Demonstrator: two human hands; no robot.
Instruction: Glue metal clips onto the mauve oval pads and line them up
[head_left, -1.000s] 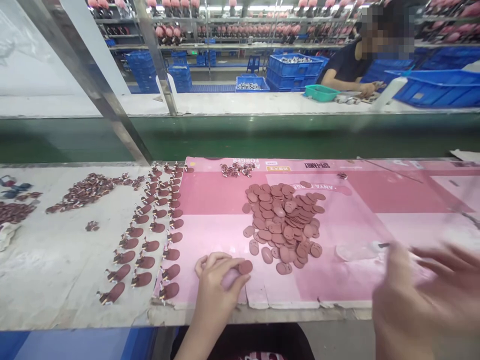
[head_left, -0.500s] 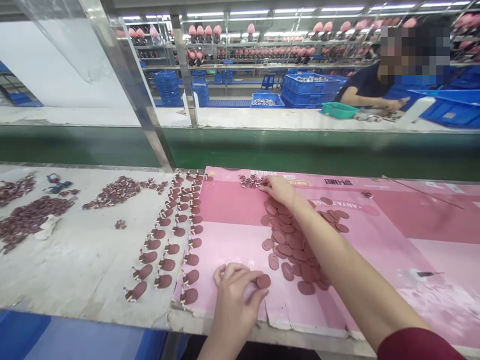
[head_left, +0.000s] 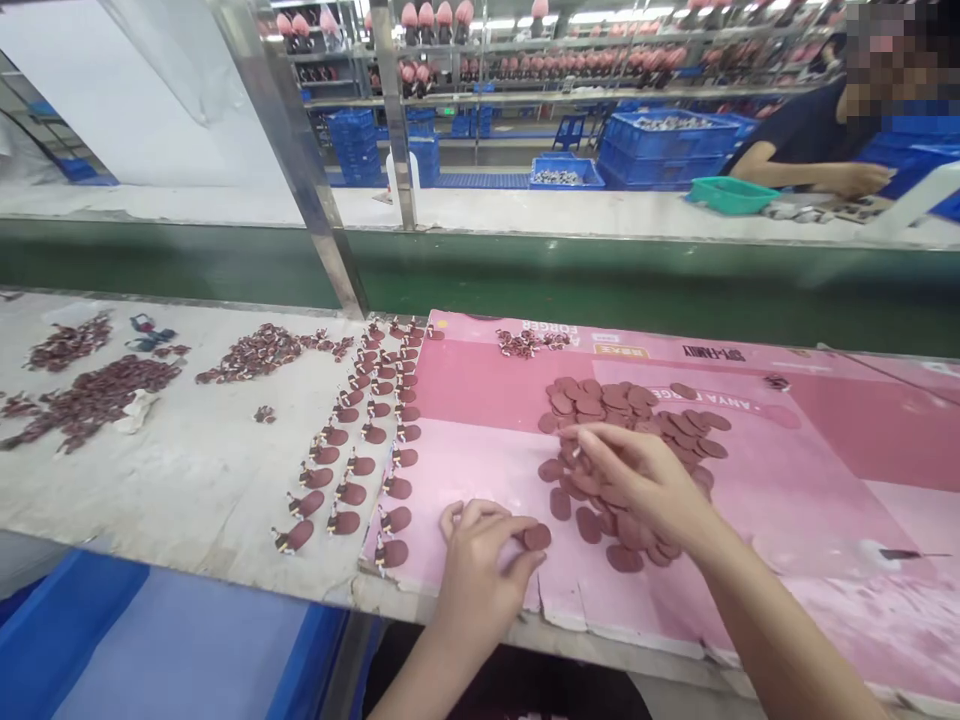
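Note:
My left hand (head_left: 480, 560) rests on the pink card sheet (head_left: 480, 440) near the bench's front edge and pinches one flat dark-red oval piece (head_left: 537, 537) between thumb and fingers. My right hand (head_left: 637, 480) hovers over the near side of a pile of the same oval pieces (head_left: 637, 410), fingertips pinched around something tiny that I cannot make out. A small heap of little brown-and-white parts (head_left: 529, 342) lies at the sheet's far edge. Rows of finished oval pieces with small parts attached (head_left: 360, 450) run along the sheet's left edge.
More loose heaps of small dark parts (head_left: 255, 355) lie on the grey bench to the left. A slanted metal post (head_left: 300, 170) rises behind them. A green conveyor (head_left: 600, 280) runs across. A person's arm (head_left: 802, 165) works beside a teal tray (head_left: 731, 194) opposite.
My right hand has drawn back from the small heap at the sheet's far edge to above the oval pile, fingers pinched. My left hand keeps hold of its oval piece.

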